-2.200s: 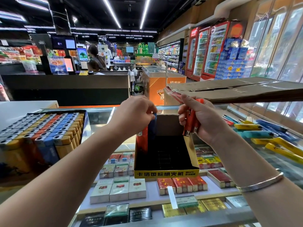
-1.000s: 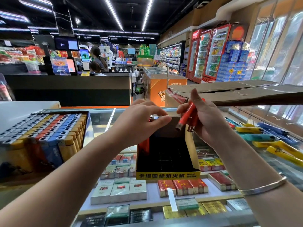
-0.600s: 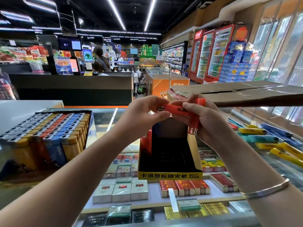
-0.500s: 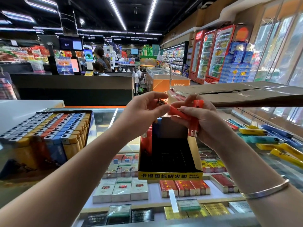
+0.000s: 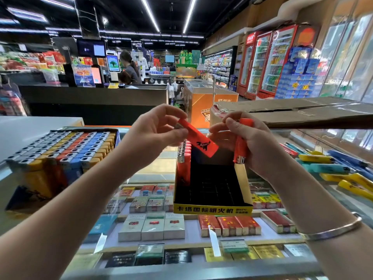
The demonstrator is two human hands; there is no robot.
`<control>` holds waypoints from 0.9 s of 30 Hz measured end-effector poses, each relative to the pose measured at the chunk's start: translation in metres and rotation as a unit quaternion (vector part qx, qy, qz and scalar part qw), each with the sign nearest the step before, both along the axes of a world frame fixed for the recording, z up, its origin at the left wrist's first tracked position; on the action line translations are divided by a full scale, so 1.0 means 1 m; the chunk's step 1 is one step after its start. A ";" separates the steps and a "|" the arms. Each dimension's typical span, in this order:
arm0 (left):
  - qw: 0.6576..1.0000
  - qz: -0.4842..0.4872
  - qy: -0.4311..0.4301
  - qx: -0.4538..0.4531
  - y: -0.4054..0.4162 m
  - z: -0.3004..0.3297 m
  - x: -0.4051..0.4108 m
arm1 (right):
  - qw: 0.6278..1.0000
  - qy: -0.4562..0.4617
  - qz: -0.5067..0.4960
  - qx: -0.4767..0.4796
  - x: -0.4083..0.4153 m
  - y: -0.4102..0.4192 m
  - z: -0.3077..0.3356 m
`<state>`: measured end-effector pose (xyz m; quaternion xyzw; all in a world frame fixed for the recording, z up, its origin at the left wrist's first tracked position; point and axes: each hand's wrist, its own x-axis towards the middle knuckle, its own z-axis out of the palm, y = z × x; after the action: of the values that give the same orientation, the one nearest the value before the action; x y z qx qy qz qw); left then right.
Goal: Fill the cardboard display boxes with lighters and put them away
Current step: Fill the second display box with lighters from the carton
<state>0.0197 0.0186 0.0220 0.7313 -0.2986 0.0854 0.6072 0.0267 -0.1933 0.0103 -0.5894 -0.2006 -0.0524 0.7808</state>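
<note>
The left hand (image 5: 153,134) pinches one red lighter (image 5: 196,138) by its metal top, tilted to drop into the box (image 5: 212,209), while the right hand (image 5: 248,142) grips spare ones

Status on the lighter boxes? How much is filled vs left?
Done: the full display box on the left. In hand: left hand pinches a red lighter above the open box; right hand holds more red lighters. Left: only one red column is filled, and loose lighters lie on the right.
</note>
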 end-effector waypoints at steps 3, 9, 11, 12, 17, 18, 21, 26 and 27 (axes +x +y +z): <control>0.997 0.009 -0.043 0.067 0.009 0.003 -0.004 | 1.000 -0.002 0.000 -0.010 0.003 -0.003 -0.001; 0.972 0.010 -0.117 0.205 0.011 0.005 -0.012 | 0.999 0.002 0.006 -0.032 0.003 -0.002 -0.004; 0.959 0.011 -0.133 0.251 0.010 0.003 -0.012 | 0.999 0.005 0.005 -0.034 0.003 -0.002 -0.004; 0.952 0.010 -0.140 0.273 0.009 0.002 -0.012 | 0.999 0.006 0.005 -0.035 0.003 -0.002 -0.004; 0.909 0.039 -0.220 0.353 0.004 -0.003 -0.014 | 0.999 0.005 -0.001 -0.050 0.003 -0.001 -0.004; 0.897 0.046 -0.242 0.367 0.003 -0.004 -0.014 | 0.999 0.006 0.000 -0.052 0.002 -0.001 -0.004; 0.870 0.072 -0.282 0.397 0.000 -0.004 -0.015 | 0.999 0.010 0.001 -0.053 0.001 -0.001 -0.004; 0.845 0.099 -0.314 0.422 -0.002 -0.005 -0.018 | 0.997 0.016 -0.047 -0.063 -0.002 0.001 -0.001; 0.846 0.102 -0.313 0.420 -0.002 -0.005 -0.019 | 0.996 0.018 -0.060 -0.064 -0.003 0.000 0.000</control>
<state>0.0011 0.0168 0.0173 0.8773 -0.4036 0.2378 0.1044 0.0242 -0.1930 0.0104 -0.6498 -0.1538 -0.0757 0.7405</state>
